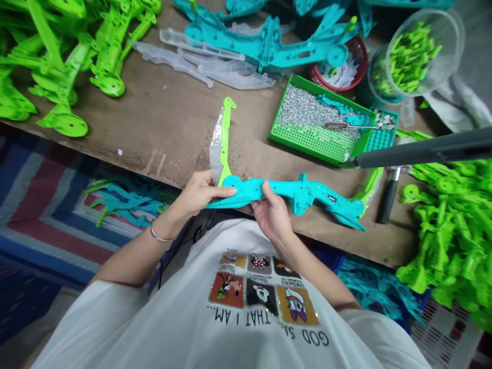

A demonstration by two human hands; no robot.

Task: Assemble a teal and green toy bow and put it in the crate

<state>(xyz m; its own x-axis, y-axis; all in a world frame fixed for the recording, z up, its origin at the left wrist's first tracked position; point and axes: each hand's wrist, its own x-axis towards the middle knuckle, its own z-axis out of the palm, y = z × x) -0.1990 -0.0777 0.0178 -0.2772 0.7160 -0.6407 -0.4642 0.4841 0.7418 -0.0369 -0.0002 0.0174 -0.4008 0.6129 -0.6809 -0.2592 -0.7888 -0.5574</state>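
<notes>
A turquoise plastic toy bow body [284, 188] lies across in front of me at the bench edge. My left hand [199, 192] is closed around its left end, thumb on top, where a bright green limb [226, 133] with a clear plastic blade [217, 146] joins it and points away from me. With thumb above and fingers beneath, my right hand [272, 210] grips the body left of its middle block. At the body's right end a second green limb [369, 187] is attached, partly hidden behind a dark screwdriver-like tool [426, 148].
A green tray [315, 148] of small screws holds a screwdriver [338, 125]. A black-handled hammer [388, 200] lies right. Green parts [453, 225] pile up on both sides. Clear blades [226, 72], a red basket [359, 66] and a clear tub [457, 56] stand at the back.
</notes>
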